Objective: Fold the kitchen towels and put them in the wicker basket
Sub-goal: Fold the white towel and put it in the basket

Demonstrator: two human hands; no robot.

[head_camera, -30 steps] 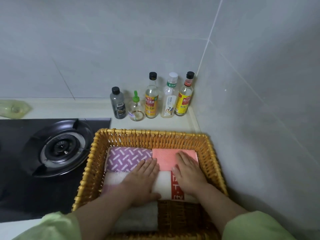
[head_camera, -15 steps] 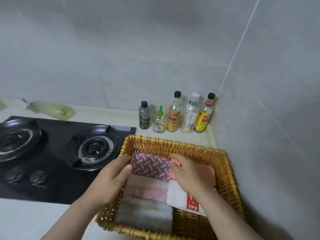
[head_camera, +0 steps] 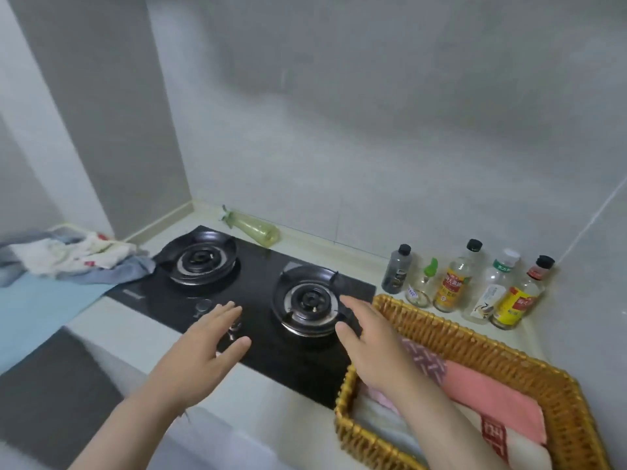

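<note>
The wicker basket [head_camera: 481,347] sits at the lower right on the counter. Folded towels lie inside it: a purple patterned one [head_camera: 428,361], a pink one [head_camera: 492,398] and a white one with red print [head_camera: 509,442]. A heap of unfolded towels [head_camera: 78,257], white and grey-blue, lies at the far left beside the stove. My left hand [head_camera: 200,354] hovers over the stove's front edge with fingers spread, holding nothing. My right hand [head_camera: 369,344] is above the basket's left rim, fingers straight and empty.
A black two-burner gas stove [head_camera: 258,293] fills the middle of the counter. Several condiment bottles [head_camera: 454,283] stand against the back wall behind the basket. A green plastic bottle [head_camera: 252,227] lies behind the stove. A light blue cloth [head_camera: 37,307] covers the counter at left.
Both hands have left the towels in the basket and moved left, over the stove. The view has swung left, bringing the heap of unfolded towels into sight.
</note>
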